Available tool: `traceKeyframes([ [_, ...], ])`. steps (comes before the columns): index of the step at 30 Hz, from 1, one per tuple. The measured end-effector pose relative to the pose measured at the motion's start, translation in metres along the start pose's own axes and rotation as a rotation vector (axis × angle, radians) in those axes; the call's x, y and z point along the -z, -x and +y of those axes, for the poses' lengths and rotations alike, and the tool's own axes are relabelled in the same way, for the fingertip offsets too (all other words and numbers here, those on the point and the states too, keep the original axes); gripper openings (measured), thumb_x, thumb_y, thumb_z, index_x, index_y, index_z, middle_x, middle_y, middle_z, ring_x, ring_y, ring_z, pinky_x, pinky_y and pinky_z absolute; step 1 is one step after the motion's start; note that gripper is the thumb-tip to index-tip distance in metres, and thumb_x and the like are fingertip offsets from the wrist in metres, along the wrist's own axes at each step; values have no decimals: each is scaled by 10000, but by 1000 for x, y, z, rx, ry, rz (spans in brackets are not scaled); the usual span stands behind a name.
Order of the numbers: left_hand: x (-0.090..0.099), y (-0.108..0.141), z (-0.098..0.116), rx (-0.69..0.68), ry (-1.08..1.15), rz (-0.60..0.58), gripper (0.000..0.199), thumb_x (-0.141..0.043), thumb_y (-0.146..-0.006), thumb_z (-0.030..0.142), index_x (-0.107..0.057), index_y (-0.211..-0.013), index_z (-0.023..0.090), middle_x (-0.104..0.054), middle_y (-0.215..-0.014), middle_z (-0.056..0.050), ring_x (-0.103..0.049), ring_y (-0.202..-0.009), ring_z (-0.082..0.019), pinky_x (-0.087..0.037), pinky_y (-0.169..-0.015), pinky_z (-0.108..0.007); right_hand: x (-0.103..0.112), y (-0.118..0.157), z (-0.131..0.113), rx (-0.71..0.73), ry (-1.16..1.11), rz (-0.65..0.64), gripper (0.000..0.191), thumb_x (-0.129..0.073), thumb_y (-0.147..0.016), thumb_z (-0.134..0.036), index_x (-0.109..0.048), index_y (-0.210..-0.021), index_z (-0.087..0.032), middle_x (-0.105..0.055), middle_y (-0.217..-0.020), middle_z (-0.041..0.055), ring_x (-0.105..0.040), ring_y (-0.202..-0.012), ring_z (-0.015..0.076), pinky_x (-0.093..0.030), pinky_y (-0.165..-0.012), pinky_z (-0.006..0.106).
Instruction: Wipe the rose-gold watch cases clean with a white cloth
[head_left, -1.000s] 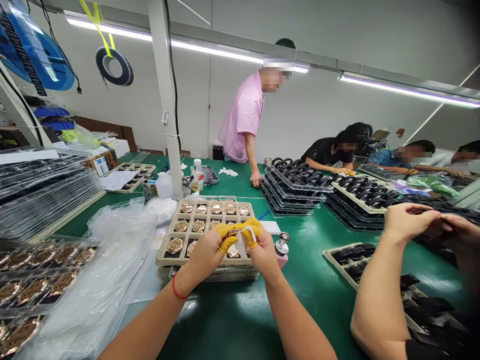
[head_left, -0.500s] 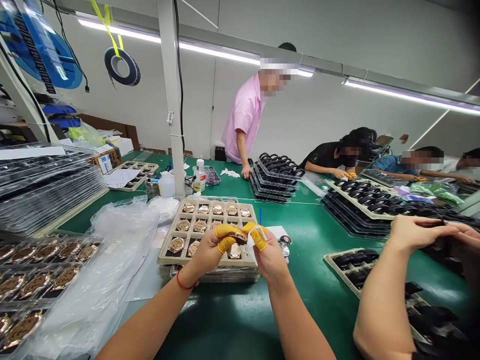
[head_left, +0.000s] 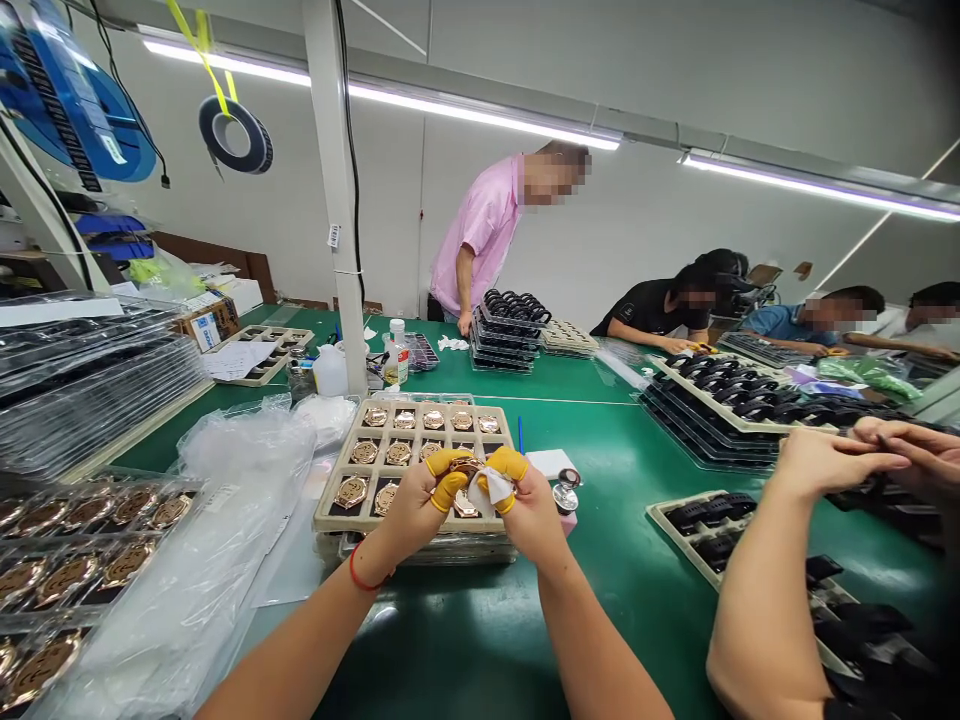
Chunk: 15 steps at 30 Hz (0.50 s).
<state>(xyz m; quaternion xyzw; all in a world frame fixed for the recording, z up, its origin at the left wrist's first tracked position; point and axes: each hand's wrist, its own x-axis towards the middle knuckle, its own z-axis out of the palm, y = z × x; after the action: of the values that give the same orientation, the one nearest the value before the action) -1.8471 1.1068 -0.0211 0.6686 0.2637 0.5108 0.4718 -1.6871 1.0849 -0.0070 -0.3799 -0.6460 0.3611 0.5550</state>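
Observation:
Over a beige tray (head_left: 327, 508) of gold watch cases, my two hands meet. My left hand (head_left: 427, 495), with yellow finger covers and a red cord at the wrist, is closed on a gold watch case (head_left: 466, 466). A white cloth (head_left: 491, 488) is pinched in my right hand (head_left: 529, 500), whose fingertips also wear yellow covers. The cloth touches the right side of the watch case. Part of the case is hidden behind fingers and cloth.
Clear trays of gold cases (head_left: 71, 570) and plastic bags (head_left: 187, 550) lie left. A metal dispenser (head_left: 568, 492) stands right of my hands. A neighbour's arm (head_left: 772, 580) reaches in at right, above a tray of black straps (head_left: 709, 525). A person in pink (head_left: 480, 220) stands across the table.
The cloth has come across onto the watch case, and my right hand has turned. The person in pink leans further over, and the stack of black straps beside them has shifted left, uncovering a beige tray.

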Motion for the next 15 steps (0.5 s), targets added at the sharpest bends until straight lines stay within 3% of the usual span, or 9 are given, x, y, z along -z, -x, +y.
traceKeyframes([
  [5, -8, 0, -7, 98, 192, 36, 561, -507, -788, 711, -577, -902, 166, -428, -513, 64, -279, -356, -45, -279, -365, -168, -8, -1, 1, -41, -226, -89, 234, -727, -731, -444, -643, -740, -226, -644, -787, 26, -598, -736, 177, -500, -678, 298],
  [9, -14, 2, -4, 88, 188, 132, 524, -498, -808, 692, -571, -885, 178, -425, -529, 61, -324, -393, -67, -312, -391, -181, -17, -3, 7, -79, -245, -68, 336, -775, -651, -491, -616, -792, -230, -652, -833, 23, -619, -774, 190, -517, -736, 333],
  [12, -13, 1, -3, 56, 161, 215, 467, -585, -787, 640, -590, -873, 181, -535, -672, 12, -471, -576, -114, -438, -568, -221, -19, -2, 12, -87, -152, -8, 333, -774, -673, -450, -632, -881, -233, -661, -914, 44, -611, -882, 219, -496, -811, 361],
  [15, -10, -2, -2, 65, 169, 229, 439, -654, -749, 608, -604, -835, 180, -600, -819, -24, -530, -740, -150, -461, -716, -252, -18, 0, 14, 22, 74, 31, 198, -699, -771, -408, -651, -849, -232, -655, -908, 59, -580, -942, 239, -455, -858, 383],
])
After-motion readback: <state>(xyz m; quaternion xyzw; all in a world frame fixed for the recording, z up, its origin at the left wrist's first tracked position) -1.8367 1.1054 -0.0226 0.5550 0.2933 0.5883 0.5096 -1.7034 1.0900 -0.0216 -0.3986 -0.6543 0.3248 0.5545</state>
